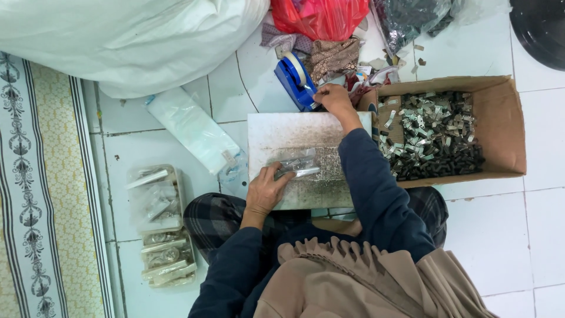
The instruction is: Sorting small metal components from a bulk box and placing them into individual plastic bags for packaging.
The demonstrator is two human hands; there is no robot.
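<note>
Packing station on a tiled floor, one seated person, both hands at work. The left hand (266,189) lay on one small clear packet (297,165) of metal parts, fingers curled and pressing it flat on the white board (276,132) across the lap; the packet rested near the board's middle, seemingly filled but not yet sealed. The right hand (334,98) reached to the single blue tape dispenser (297,79) just beyond the board's far edge, fingertips pinched together at the tape's end. Work done, by appearance: a heap of finished packets (160,227) at the person's left, their number too blurred to count, perhaps close to ten. Work left: one open cardboard box (506,126) holding loose silver and dark metal clips (432,135), far too many to count, the box roughly half covered. Also present: one stack of empty clear bags (191,126), one large white sack (129,38), one red plastic bag (321,16).
</note>
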